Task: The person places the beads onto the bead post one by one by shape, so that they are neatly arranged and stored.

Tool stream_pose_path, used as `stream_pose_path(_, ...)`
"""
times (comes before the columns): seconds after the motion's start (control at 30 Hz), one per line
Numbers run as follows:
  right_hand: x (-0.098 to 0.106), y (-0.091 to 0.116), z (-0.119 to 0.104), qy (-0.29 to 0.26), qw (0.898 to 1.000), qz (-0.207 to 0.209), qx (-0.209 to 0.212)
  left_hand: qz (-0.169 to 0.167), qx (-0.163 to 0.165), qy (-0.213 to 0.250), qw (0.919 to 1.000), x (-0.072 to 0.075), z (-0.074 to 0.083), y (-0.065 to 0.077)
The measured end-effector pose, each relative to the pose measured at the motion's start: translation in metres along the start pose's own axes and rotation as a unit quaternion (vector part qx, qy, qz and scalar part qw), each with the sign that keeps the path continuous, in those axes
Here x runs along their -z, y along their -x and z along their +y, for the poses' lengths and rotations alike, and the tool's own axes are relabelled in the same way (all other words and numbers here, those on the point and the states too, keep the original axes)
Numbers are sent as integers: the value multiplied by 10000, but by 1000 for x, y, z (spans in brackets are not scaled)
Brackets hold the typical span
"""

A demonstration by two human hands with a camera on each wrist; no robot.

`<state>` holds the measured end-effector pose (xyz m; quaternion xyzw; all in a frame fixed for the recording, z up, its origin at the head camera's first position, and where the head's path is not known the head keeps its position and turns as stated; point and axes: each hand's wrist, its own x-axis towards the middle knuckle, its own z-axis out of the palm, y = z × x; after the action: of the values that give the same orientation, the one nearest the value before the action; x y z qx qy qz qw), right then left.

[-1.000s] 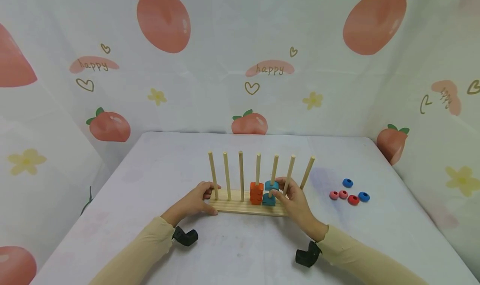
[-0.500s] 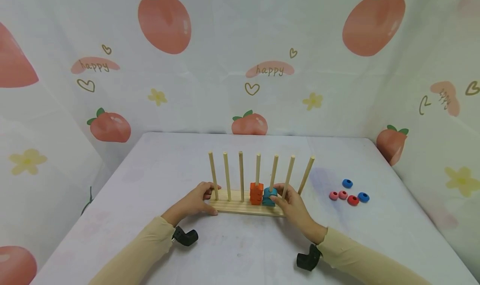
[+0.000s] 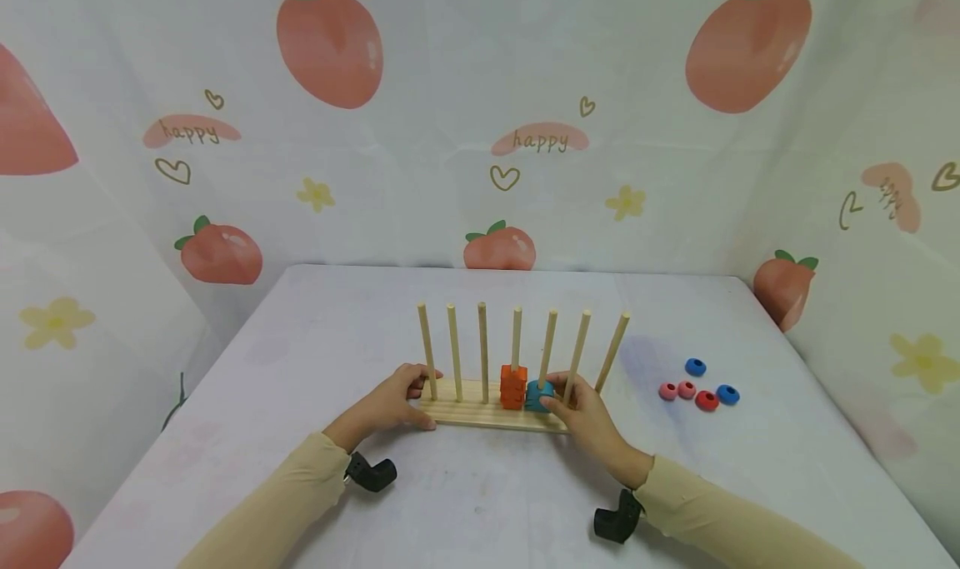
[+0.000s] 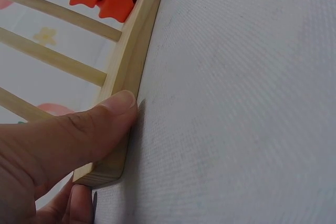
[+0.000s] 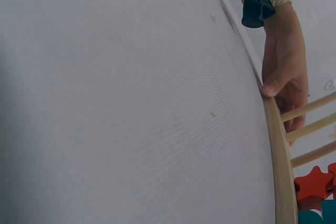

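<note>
A wooden peg stand (image 3: 487, 417) with several upright rods stands on the table. My left hand (image 3: 386, 402) grips its left end, and the left wrist view shows the thumb (image 4: 100, 124) along the front edge. Orange star beads (image 3: 513, 387) are stacked on the middle rod; their points show in the left wrist view. On the rod just right of them, low against the base, sit teal beads (image 3: 536, 396). My right hand (image 3: 596, 423) holds the teal beads' right side between thumb and fingers. Its fingertips are partly hidden behind a rod.
Several small round beads lie to the right of the stand: blue beads (image 3: 727, 394), pink beads (image 3: 667, 391) and a red bead (image 3: 707, 400). A white cloth (image 3: 480, 502) covers the table. A patterned curtain (image 3: 420, 161) hangs behind.
My right hand has lowered the upper teal bead along its rod onto the teal bead below. My left hand has stayed at the stand's left end.
</note>
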<state>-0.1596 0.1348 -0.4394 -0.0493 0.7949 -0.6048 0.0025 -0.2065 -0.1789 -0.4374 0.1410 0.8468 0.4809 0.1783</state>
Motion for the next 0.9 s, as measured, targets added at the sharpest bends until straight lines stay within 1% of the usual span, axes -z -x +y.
stream_pose_path(0.27, -1, 0, 0, 160, 9998, 41, 85, -70, -98, 72, 9999, 1, -3, -1)
stream_pose_path(0.73, -1, -2, 2, -85, 9999, -19, 81, -13, -81, 5, 10000, 0, -4, -1)
stream_pose_path(0.9, 2, 0, 2, -107, 9996, -115, 241, 3, -61, -16, 10000, 0, -5, -1)
